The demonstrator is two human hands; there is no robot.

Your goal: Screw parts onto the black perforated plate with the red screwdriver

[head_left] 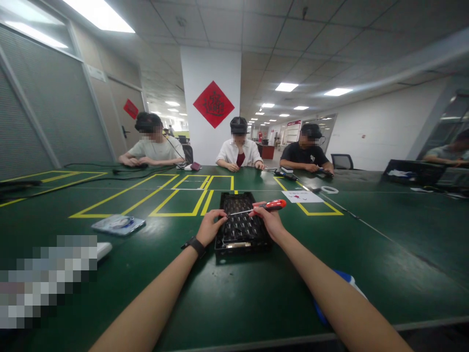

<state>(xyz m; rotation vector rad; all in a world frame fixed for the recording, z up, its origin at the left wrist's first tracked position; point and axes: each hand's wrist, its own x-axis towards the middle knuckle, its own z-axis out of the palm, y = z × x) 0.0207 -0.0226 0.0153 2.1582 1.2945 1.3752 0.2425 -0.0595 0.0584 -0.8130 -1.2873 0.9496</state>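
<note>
A black open-topped box (260, 239) lies flat before me, its inside patterned with rows of small pale shapes too fine to name. A pale metallic strip (238, 245) runs along its near end. My right hand (270, 222) is closed on a screwdriver (275, 205) with a red and black handle, over the box's right side. Its thin shaft points left. At the tip, my left hand (210, 228) pinches with thumb and forefinger above the box's left edge. Whatever those fingertips hold is too small to make out. A dark band circles my left wrist.
The green table (164, 293) carries yellow tape outlines. A flat bluish packet (119, 224) lies left, a paper sheet (302, 196) and a white tape ring (329, 189) right. A blue object (319, 308) is partly hidden under my right forearm. Several people sit across and at right.
</note>
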